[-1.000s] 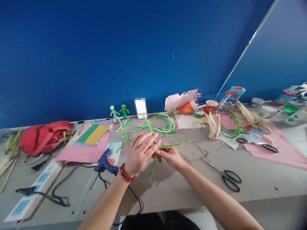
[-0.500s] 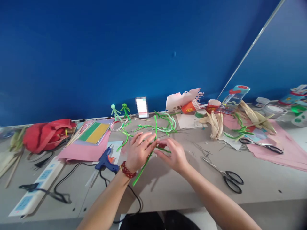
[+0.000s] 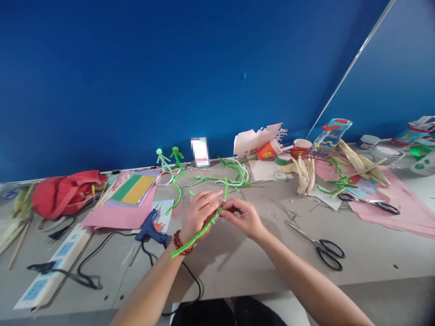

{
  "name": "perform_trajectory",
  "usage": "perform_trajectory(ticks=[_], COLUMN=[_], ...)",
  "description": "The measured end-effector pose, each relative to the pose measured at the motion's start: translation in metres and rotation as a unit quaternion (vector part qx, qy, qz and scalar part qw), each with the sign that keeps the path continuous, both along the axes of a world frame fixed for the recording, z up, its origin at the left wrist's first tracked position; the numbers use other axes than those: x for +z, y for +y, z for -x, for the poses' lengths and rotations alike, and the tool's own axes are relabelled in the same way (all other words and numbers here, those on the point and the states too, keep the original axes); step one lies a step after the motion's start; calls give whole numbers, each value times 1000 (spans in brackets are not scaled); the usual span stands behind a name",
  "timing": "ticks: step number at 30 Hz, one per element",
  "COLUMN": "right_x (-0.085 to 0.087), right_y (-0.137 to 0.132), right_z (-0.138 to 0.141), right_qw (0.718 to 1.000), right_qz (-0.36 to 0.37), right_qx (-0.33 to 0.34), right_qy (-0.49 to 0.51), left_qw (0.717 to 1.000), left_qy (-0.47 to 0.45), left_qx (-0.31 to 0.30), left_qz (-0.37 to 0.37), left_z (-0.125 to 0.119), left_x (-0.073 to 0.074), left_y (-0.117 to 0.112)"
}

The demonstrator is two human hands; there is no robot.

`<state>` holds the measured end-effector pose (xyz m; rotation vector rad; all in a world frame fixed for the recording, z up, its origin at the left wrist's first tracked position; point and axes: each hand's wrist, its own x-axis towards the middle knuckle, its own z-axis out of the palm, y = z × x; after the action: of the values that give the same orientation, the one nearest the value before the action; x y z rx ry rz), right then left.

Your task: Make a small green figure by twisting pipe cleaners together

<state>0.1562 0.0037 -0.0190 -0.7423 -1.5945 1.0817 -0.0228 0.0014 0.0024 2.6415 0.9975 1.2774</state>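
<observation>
Between my two hands is a green pipe cleaner (image 3: pixel 199 236), its long end slanting down across my left wrist and a shorter end standing up past my fingers. My left hand (image 3: pixel 199 213), with a red bead bracelet at the wrist, is closed on it. My right hand (image 3: pixel 243 218) pinches it near the middle with thumb and forefinger. Beyond the hands lie loose green and pale green pipe cleaners (image 3: pixel 243 174). Two small pipe-cleaner figures, one pale green (image 3: pixel 163 159) and one darker green (image 3: pixel 176 158), stand near the wall.
A blue glue gun (image 3: pixel 152 228) with a black cord lies left, beside a white power strip (image 3: pixel 50 271). Black-handled scissors (image 3: pixel 328 253) lie right. Further back are coloured sheets (image 3: pixel 132 190), a red bag (image 3: pixel 64 192), a phone (image 3: pixel 200 152), paper cups (image 3: pixel 268 150) and dried husks (image 3: pixel 306 174).
The pipe cleaner's lower end has swung left and up, now crossing over my left wrist. Both hands stay close together, and my right fingers have tightened into a pinch.
</observation>
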Motion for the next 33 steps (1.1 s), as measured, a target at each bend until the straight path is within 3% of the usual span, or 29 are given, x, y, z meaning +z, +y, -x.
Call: perform_trajectory(ticks=[3, 6, 13, 18, 22, 27, 33], right_x=[1, 0, -1, 1, 0, -3, -2], right_y=[0, 3, 7, 9, 10, 8, 6], right_z=[0, -2, -6, -8, -8, -3, 0], right_qw=[999, 999, 999, 999, 997, 960, 961], right_qz=[-29, -45, -37, -46, 45, 220, 208], right_qx=[-1, -4, -4, 3, 40, 113, 88], right_qy=[14, 17, 9, 9, 50, 130, 162], left_qw=[990, 981, 996, 996, 995, 990, 994], left_qy=[-73, -90, 61, 76, 85, 91, 60], left_qx=[-77, -98, 4, 24, 59, 71, 57], left_qz=[90, 144, 64, 40, -14, -78, -67], left_z=[2, 4, 5, 4, 0, -3, -4], left_x=[4, 12, 23, 21, 17, 16, 15], left_y=[0, -1, -5, -7, -6, -6, -6])
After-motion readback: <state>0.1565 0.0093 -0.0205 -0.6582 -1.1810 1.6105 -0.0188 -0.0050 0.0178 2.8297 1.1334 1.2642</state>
